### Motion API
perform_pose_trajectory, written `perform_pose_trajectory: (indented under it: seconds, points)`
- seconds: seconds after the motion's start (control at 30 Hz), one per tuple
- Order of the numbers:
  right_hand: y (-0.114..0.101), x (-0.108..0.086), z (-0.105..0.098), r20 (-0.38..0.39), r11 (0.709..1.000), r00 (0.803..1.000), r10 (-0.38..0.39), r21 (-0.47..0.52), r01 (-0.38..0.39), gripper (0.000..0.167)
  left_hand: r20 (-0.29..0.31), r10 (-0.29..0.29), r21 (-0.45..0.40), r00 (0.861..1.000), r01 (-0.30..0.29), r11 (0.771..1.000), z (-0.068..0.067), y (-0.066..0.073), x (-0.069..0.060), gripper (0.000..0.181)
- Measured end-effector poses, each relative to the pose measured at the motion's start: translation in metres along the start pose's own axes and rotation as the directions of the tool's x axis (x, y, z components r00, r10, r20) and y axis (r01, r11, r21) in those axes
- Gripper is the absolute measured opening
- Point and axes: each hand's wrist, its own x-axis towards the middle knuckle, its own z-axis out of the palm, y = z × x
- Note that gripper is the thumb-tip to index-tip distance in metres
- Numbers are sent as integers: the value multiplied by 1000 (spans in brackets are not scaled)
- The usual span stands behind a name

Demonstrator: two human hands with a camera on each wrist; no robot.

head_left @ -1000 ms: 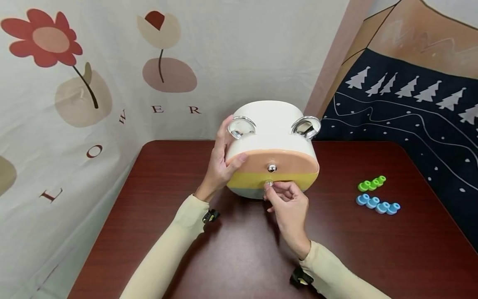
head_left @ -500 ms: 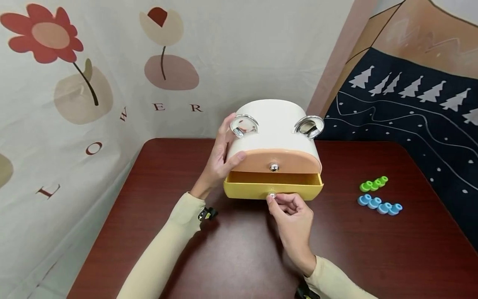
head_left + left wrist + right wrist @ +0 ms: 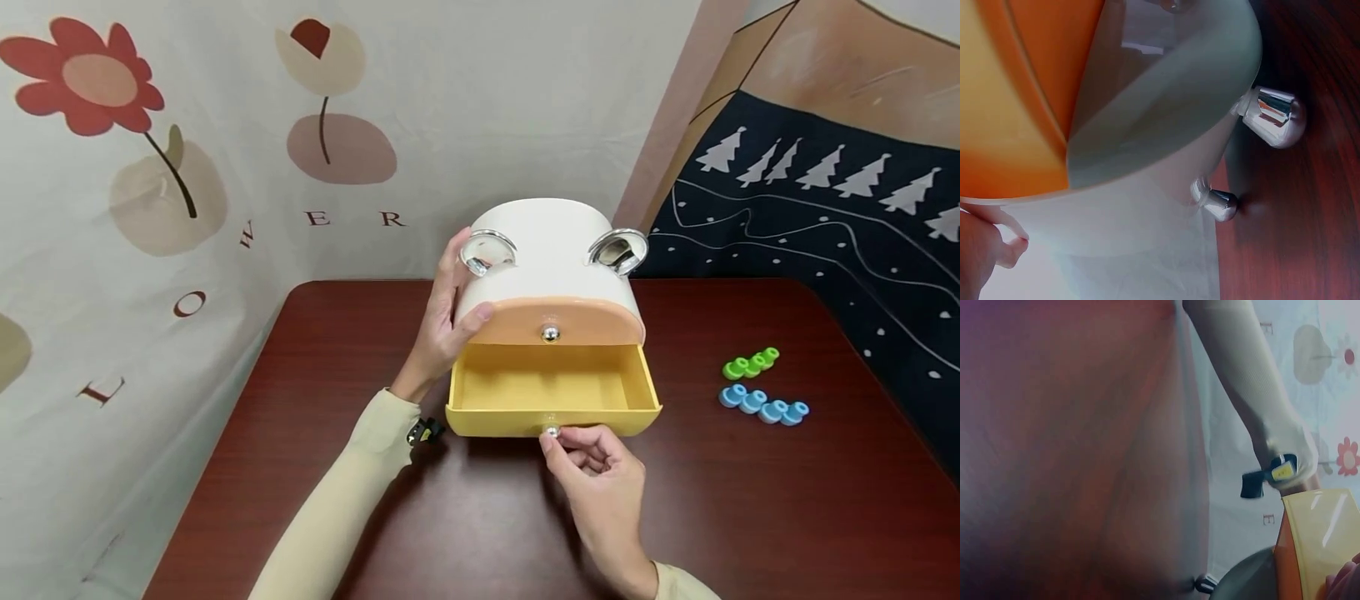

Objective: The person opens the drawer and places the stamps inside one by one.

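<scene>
A small white drawer box (image 3: 546,237) with two silver ears stands on the table. Its orange top drawer (image 3: 517,321) is closed, while the yellow drawer (image 3: 498,423) below is pulled out, with nothing visible inside. My left hand (image 3: 441,323) grips the box's left side, thumb over the front edge. Thumb and fingers of my right hand (image 3: 606,492) pinch the yellow drawer's silver knob (image 3: 552,432). In the left wrist view, a grey lower front (image 3: 1166,94) and silver feet (image 3: 1275,115) show. At the right wrist view's lower right, the yellow drawer front (image 3: 1329,531) appears beside some fingertips.
To the right on the dark red table (image 3: 750,500) lie a row of blue knobbed pieces (image 3: 762,404) and a shorter row of green ones (image 3: 752,364). Printed cloth (image 3: 480,100) hangs behind the table.
The yellow drawer has slid out of the box toward me, drawn by my right hand on its knob. My left hand has kept its grip on the box.
</scene>
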Motion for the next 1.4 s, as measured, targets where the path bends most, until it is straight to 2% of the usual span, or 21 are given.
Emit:
perform_pose_trajectory:
  seconds: [0.23,0.4,0.53,0.63,0.8,0.97,1.1,1.2,1.33,1.4]
  points:
    - [-3,-17,-2,-22,1000,1000,-3,27,3,18,10,13,-18,1000,-13,1000,-1,1,2,87]
    - [-6,-24,-5,-29,1000,999,21,-20,-21,20,12,18,-18,1000,-18,1000,0,1,2,87]
    - [-8,-30,-8,-38,998,999,9,-69,-11,22,18,21,-17,1000,-21,1000,1,0,2,87]
    - [-8,-33,-9,-30,998,1000,3,-68,-5,22,13,21,-28,1000,-20,999,1,0,3,87]
    - [-7,-32,-12,-3,999,1000,29,-23,-29,20,14,22,-35,1000,-21,999,2,0,3,86]
    - [-6,-30,-23,85,997,993,77,18,-79,15,1,27,-27,1000,-26,999,2,1,3,86]
    - [-5,-24,-41,140,996,990,18,85,-30,8,1,21,-8,1000,-21,1000,1,2,1,87]
    - [-1,-14,-60,164,981,979,-121,173,92,18,-1,15,-4,1000,-15,1000,1,2,2,88]
    - [5,3,-82,110,938,961,-253,273,215,23,-8,8,21,1000,-8,1000,2,2,3,89]
    - [7,11,-89,69,929,965,-255,293,225,23,-13,15,35,1000,-15,999,1,2,2,88]
